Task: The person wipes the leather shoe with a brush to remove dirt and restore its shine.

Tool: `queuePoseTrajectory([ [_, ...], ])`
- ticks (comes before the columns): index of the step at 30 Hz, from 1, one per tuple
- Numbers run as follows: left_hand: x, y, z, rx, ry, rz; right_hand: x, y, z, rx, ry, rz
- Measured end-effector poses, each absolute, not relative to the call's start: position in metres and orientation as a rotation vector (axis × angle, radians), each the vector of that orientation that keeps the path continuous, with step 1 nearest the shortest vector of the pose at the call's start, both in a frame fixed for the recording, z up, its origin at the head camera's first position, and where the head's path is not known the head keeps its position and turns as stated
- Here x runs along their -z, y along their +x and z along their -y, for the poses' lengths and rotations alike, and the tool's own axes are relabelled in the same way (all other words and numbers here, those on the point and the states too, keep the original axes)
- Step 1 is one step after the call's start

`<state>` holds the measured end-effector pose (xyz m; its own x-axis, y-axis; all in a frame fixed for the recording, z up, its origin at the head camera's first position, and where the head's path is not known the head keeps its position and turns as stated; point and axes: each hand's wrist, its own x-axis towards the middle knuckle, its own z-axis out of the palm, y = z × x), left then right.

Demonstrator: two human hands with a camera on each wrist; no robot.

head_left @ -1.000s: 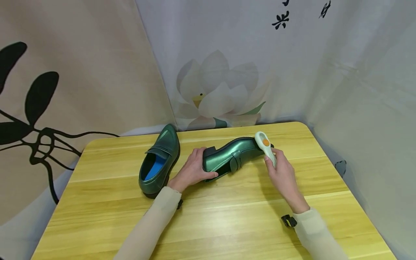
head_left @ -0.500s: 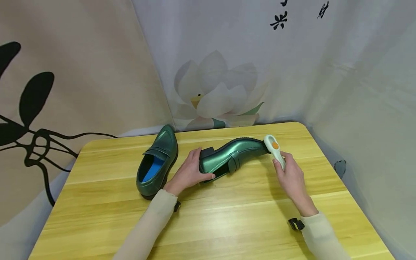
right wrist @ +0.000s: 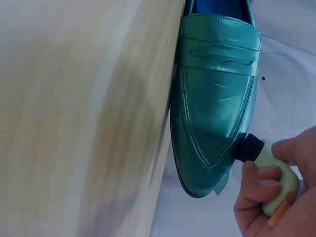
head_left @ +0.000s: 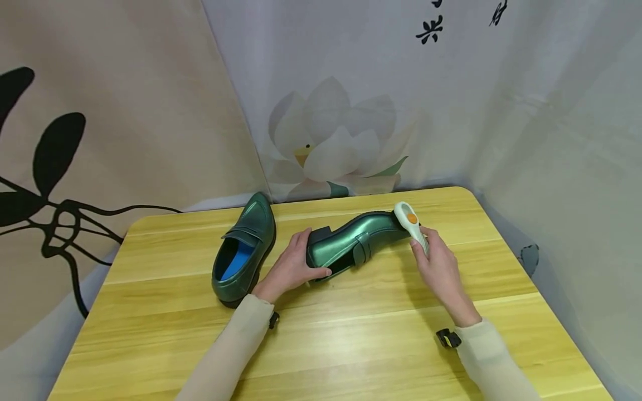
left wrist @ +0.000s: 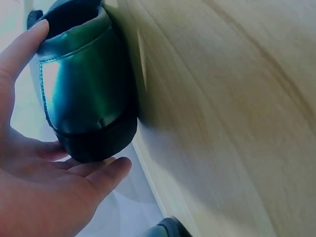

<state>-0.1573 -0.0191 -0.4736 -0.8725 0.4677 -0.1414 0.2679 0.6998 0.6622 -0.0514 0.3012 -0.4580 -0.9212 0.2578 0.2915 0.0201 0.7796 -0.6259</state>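
Note:
A shiny green loafer [head_left: 339, 244] lies on its side, its toe pointing right. My left hand [head_left: 289, 270] holds it at the heel; in the left wrist view the thumb hooks over the collar and the other fingers lie against the heel [left wrist: 106, 140]. My right hand [head_left: 441, 268] grips a pale-handled brush [head_left: 407, 216] with an orange spot. Its dark bristles [right wrist: 249, 148] touch the side of the loafer near the toe in the right wrist view. The brush head covers part of the toe in the head view.
The matching green loafer [head_left: 257, 214], with a blue insole [head_left: 238, 260], stands upright left of my left hand. Both shoes are on a light wooden table [head_left: 351, 340]. Printed cloth [head_left: 341, 55] hangs behind the table's back edge.
The brush slid right to the toe tip half a second ago, then came back left along the toe with my right hand. My left hand keeps its hold on the loafer.

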Motion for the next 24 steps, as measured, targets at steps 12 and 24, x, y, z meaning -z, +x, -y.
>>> queuePoseTrajectory([
  [12, 0.474, -0.156, 0.021, -0.973, 0.585, -2.614, 0.465, -0.035, -0.335, -0.895, -0.371, 2.663],
  [24, 0.475, -0.155, 0.019, -0.98, 0.577, -2.611, 0.452, -0.053, -0.309, -0.917, -0.251, 2.656],
])
